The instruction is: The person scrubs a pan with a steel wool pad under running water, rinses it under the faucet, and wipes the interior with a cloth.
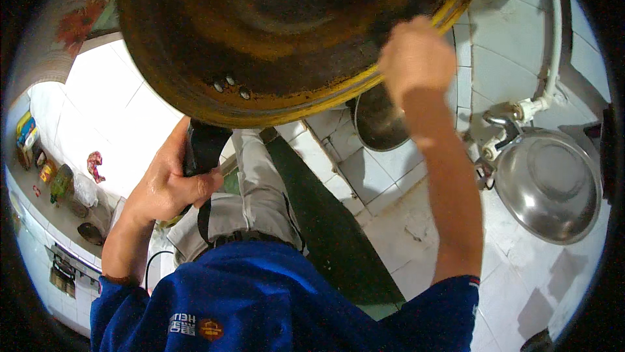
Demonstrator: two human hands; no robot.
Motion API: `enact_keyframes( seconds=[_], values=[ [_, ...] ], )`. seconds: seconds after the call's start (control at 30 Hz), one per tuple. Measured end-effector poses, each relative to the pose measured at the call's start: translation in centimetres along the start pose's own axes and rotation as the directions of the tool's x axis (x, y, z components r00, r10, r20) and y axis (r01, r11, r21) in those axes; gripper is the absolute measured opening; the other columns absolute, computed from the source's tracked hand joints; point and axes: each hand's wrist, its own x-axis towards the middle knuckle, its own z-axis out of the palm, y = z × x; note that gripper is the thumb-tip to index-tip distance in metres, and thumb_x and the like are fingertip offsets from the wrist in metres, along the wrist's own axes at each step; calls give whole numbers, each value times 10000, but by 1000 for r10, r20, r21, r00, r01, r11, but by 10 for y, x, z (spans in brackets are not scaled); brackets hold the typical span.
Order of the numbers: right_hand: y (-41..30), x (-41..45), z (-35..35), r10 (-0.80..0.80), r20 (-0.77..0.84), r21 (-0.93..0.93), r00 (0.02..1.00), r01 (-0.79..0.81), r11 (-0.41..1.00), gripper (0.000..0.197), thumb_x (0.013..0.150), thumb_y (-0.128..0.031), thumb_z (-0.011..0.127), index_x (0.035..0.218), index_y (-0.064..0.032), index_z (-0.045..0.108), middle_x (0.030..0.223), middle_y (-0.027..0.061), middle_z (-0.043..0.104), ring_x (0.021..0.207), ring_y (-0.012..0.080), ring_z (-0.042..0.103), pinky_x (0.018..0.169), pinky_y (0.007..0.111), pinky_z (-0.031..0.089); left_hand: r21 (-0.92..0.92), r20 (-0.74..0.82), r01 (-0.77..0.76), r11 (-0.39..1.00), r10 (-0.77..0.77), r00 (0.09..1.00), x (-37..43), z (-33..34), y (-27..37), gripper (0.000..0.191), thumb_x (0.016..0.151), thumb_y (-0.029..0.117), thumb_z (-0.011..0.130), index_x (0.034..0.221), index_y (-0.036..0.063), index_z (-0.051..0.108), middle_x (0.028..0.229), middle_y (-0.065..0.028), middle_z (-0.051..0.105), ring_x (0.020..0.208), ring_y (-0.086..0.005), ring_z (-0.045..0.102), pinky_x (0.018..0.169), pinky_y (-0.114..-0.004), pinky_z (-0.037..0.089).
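A large round pan (273, 49), its visible face stained dark brown and black with a yellowish rim, is held tilted at the top of the view. My left hand (171, 181) grips its black handle (202, 149), just below several rivets. My right hand (420, 56), slightly blurred, is curled against the pan's right rim. Its fingers are turned away, so whether it pinches the rim or holds something small is hidden. Below that wrist, partly covered by the pan and the arm, shows a metal pot (378, 125).
To the right, a stainless steel basin (547, 186) leans beside a tap (503, 122) and white pipe (554, 49). White tiled ledges surround me. A dark green strip (332, 225) runs beside my trouser leg. At left, a counter carries a green squash (62, 183) and plastic bags (85, 188).
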Motion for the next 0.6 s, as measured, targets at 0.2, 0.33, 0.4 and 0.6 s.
enact_keyframes(
  seconds=[0.2, 0.33, 0.4, 0.6],
  values=[
    [-63, -17, 4, 37, 259, 525, 965, -173, 834, 177, 624, -210, 689, 655, -36, 681, 618, 201, 611, 656, 380, 635, 631, 474, 516, 11, 11, -13, 1000, 13, 1000, -2, 2, 3, 675, 766, -6, 591, 1384, 38, 325, 733, -22, 528, 507, -87, 490, 468, -232, 391],
    [9, 7, 1, 95, 125, 15, 988, -97, 995, 118, 695, -138, 689, 777, -53, 692, 739, 176, 657, 691, 354, 642, 631, 437, 524, 15, 49, -34, 999, 33, 998, -3, 3, 5, 657, 770, -3, 589, 1373, 28, 329, 731, -25, 520, 530, -89, 495, 471, -237, 395],
    [-15, -11, 17, 95, 249, 191, 964, -145, 971, 164, 719, -173, 706, 853, -78, 701, 753, 182, 656, 702, 374, 634, 657, 450, 515, 26, 72, -60, 998, 58, 996, -5, 4, 11, 652, 771, -3, 589, 1369, 27, 332, 730, -27, 518, 536, -92, 498, 470, -240, 396],
    [-12, 9, 11, -77, 175, 25, 981, 74, 997, 179, 628, -174, 738, 683, -17, 674, 704, 176, 633, 673, 357, 632, 633, 441, 516, 74, 42, -17, 997, 14, 999, -4, 1, 11, 675, 757, -9, 572, 1378, 35, 309, 720, -38, 522, 524, -107, 498, 468, -251, 399]
  ],
)
